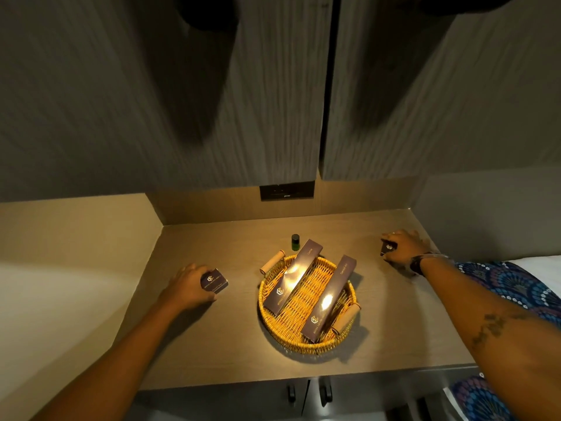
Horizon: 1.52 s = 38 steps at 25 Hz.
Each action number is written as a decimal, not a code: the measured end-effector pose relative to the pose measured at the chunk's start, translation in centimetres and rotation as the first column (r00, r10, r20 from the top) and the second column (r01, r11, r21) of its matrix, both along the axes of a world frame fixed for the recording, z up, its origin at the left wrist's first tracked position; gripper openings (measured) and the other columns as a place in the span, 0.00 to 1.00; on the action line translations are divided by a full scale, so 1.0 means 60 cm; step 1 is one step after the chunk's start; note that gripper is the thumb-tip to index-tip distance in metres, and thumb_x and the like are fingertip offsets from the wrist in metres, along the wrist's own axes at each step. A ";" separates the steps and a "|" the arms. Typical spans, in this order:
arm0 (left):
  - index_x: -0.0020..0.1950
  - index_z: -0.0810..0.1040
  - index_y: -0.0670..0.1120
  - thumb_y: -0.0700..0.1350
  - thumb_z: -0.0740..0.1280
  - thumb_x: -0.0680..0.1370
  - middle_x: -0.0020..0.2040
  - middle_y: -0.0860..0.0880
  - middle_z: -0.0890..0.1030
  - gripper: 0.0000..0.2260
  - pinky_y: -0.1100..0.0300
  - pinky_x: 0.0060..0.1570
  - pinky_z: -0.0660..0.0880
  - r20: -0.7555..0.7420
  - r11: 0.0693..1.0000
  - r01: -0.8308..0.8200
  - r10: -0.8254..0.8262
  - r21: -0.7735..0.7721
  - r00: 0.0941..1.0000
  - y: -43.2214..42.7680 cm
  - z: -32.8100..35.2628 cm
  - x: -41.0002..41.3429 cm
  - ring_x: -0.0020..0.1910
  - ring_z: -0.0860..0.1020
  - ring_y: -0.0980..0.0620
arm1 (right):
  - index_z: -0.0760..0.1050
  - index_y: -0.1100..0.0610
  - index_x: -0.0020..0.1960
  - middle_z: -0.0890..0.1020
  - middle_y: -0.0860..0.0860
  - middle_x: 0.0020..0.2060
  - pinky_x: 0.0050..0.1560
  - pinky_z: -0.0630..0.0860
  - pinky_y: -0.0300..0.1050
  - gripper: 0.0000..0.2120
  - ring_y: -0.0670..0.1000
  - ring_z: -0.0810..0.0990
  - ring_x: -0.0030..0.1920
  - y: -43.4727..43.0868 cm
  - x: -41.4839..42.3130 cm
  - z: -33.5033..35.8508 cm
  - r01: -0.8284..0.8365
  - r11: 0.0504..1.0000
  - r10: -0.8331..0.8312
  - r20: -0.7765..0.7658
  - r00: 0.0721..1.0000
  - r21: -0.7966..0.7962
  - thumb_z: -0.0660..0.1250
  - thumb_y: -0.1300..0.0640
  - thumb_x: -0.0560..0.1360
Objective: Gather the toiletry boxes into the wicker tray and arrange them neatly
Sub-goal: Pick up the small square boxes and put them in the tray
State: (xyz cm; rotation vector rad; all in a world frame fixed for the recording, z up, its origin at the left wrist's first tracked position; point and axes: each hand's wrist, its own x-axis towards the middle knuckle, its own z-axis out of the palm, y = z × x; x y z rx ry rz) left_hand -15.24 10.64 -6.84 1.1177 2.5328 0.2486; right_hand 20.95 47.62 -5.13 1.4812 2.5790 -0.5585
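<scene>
Now both my hands are closed on small boxes, well apart, with the tray [263,302] midway between them. Left hand [185,287] grips a square box [214,280] on the counter [212,344], left of the tray. Right hand [402,246] clasps a second box [388,248], right and farther back. Two long boxes [291,278] already lie in the tray, roughly parallel, axes running near-left to far-right. Left hand is nearer.

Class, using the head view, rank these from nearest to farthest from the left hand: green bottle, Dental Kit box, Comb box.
From the left hand:
1. Comb box, left side of tray.
2. Green bottle, behind the tray.
3. Dental Kit box, right side of tray.
</scene>
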 end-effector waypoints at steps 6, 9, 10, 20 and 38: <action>0.74 0.68 0.50 0.55 0.78 0.68 0.65 0.43 0.75 0.37 0.49 0.62 0.74 0.028 1.000 0.008 -0.008 -0.021 1.000 0.004 0.005 0.005 0.63 0.74 0.43 | 0.78 0.57 0.57 0.82 0.56 0.54 0.54 0.77 0.54 0.25 0.58 0.80 0.52 -0.003 -0.014 0.001 0.140 0.983 -0.143 -0.018 0.990 -0.117 0.75 0.41 0.69; 0.75 0.66 0.49 0.55 0.78 0.69 0.66 0.43 0.74 0.39 0.48 0.62 0.75 0.042 0.999 0.009 -0.007 -0.039 0.999 0.007 0.007 0.007 0.63 0.74 0.43 | 0.75 0.58 0.45 0.82 0.58 0.42 0.41 0.74 0.50 0.23 0.57 0.79 0.41 -0.016 -0.010 -0.002 0.235 0.958 -0.250 -0.083 0.965 -0.164 0.76 0.39 0.67; 0.76 0.66 0.49 0.55 0.78 0.69 0.66 0.43 0.74 0.39 0.49 0.61 0.75 0.042 0.999 0.012 -0.011 -0.043 0.999 0.007 0.008 0.007 0.63 0.74 0.43 | 0.75 0.58 0.44 0.82 0.58 0.40 0.41 0.74 0.50 0.23 0.57 0.79 0.40 -0.020 -0.008 -0.003 0.256 0.947 -0.279 -0.101 0.955 -0.191 0.76 0.39 0.67; 0.75 0.67 0.47 0.55 0.77 0.68 0.67 0.43 0.74 0.38 0.47 0.62 0.74 0.044 1.000 0.013 -0.013 0.002 0.999 0.000 0.008 0.014 0.63 0.75 0.43 | 0.74 0.58 0.44 0.82 0.57 0.39 0.36 0.72 0.44 0.16 0.54 0.79 0.39 -0.080 -0.005 -0.012 0.251 0.896 -0.325 -0.156 0.933 -0.365 0.78 0.50 0.69; 0.76 0.64 0.47 0.57 0.77 0.68 0.71 0.44 0.72 0.42 0.46 0.64 0.73 0.066 0.995 0.000 -0.006 0.097 0.998 -0.020 0.004 0.037 0.66 0.73 0.43 | 0.81 0.57 0.36 0.84 0.54 0.36 0.37 0.77 0.43 0.06 0.51 0.82 0.38 -0.258 -0.069 0.133 0.244 0.876 -0.476 -0.671 0.569 -0.415 0.75 0.63 0.71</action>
